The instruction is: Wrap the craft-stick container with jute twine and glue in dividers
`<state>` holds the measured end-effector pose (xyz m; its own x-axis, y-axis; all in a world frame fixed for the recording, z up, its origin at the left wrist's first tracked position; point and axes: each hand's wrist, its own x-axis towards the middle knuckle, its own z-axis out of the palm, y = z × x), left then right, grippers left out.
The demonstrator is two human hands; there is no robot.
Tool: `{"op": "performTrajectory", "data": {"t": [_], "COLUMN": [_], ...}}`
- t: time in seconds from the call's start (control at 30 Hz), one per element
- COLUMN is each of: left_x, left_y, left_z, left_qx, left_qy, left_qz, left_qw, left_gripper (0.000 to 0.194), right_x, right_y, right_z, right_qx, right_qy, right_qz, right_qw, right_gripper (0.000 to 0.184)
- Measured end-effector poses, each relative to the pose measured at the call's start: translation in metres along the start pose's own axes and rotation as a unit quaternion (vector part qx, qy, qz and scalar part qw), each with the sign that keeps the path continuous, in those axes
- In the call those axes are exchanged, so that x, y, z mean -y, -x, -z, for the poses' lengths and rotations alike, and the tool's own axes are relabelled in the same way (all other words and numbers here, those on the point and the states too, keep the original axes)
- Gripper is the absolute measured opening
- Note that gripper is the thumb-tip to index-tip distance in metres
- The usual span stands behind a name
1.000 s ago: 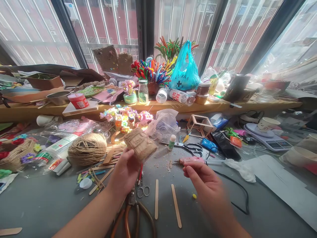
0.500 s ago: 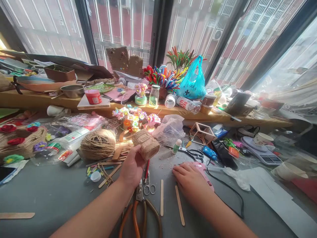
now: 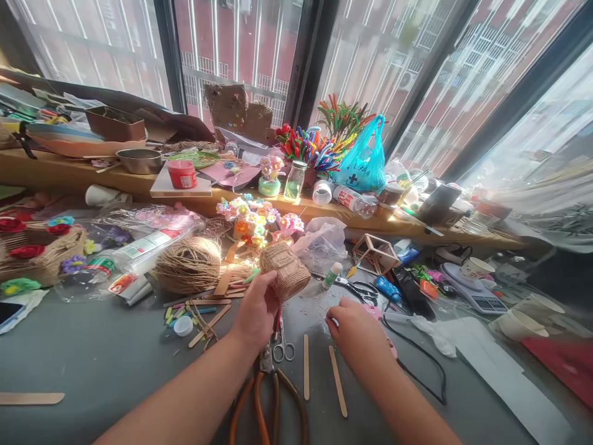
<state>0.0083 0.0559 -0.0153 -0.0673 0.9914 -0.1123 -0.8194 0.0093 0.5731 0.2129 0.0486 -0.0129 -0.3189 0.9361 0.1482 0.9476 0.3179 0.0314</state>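
My left hand (image 3: 257, 309) is closed around a small twine-wrapped pot (image 3: 285, 272), tilted on its side above the middle of the table. Over to the right, my right hand (image 3: 354, 327) is raised with fingers pinched together; a tiny pale bit shows at the tips, too small to name. Behind and partly under that hand lies a pink glue gun (image 3: 389, 340) with a black cord. Below the hands are pliers with orange handles (image 3: 262, 402), small scissors (image 3: 283, 350) and two wooden craft sticks (image 3: 306, 368). A ball of twine (image 3: 188, 266) sits left of the pot.
A glue stick (image 3: 332, 275), black-handled scissors (image 3: 364, 290) and a wooden frame (image 3: 375, 253) lie behind my right hand. A kitchen scale (image 3: 472, 287) bears a paper cup. Crocheted flowers (image 3: 250, 216) stand at the back, before a crowded ledge (image 3: 222, 201).
My right hand has lifted off the glue gun area, its spread fingers drawn into a pinch. My left hand still holds the pot, and the whole view has shifted slightly.
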Motion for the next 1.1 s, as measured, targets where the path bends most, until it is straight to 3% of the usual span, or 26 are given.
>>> {"op": "performTrajectory", "data": {"t": [0.1,0.17,0.2,0.27,0.37,0.5,0.63,0.8,0.93,1.1], "left_x": [0.000,0.000,0.000,0.001,0.003,0.005,0.005,0.004,0.002,0.002], "left_y": [-0.001,-0.001,-0.001,-0.002,-0.002,-0.002,-0.003,-0.001,0.001,0.001], "left_z": [0.002,0.002,0.002,0.001,0.000,0.001,0.002,-0.002,-0.005,-0.005], "left_qx": [0.010,0.018,0.022,0.029,0.031,0.027,0.035,0.035,0.039,0.041], "left_qy": [0.001,0.003,0.004,0.007,0.010,0.000,-0.013,-0.016,-0.018,-0.027], "left_qz": [0.000,0.002,0.004,0.010,0.014,0.016,0.014,0.020,0.011,0.017], "left_qw": [1.000,1.000,1.000,1.000,0.999,1.000,0.999,0.999,0.999,0.999], "left_gripper": [0.043,0.045,0.045,0.046,0.046,0.042,0.044,0.046,0.048,0.045], "right_x": [-0.025,-0.049,-0.061,-0.079,-0.088,-0.087,-0.079,-0.037,-0.012,-0.010], "right_y": [-0.004,0.002,0.008,0.022,0.040,0.045,0.032,0.015,0.001,-0.008], "right_z": [0.019,0.025,0.025,0.019,-0.001,-0.017,-0.013,-0.017,-0.030,-0.037], "right_qx": [-0.013,0.023,0.075,0.137,0.092,0.075,0.047,0.027,0.031,0.017], "right_qy": [-0.020,-0.043,-0.053,-0.078,-0.088,-0.051,-0.024,-0.146,-0.161,-0.194], "right_qz": [-0.011,-0.092,-0.145,-0.205,-0.211,-0.235,-0.226,-0.110,-0.124,-0.139], "right_qw": [1.000,0.995,0.985,0.966,0.969,0.968,0.973,0.983,0.979,0.971], "right_gripper": [0.020,0.025,0.028,0.025,0.009,0.008,0.018,0.029,0.021,0.024]}}
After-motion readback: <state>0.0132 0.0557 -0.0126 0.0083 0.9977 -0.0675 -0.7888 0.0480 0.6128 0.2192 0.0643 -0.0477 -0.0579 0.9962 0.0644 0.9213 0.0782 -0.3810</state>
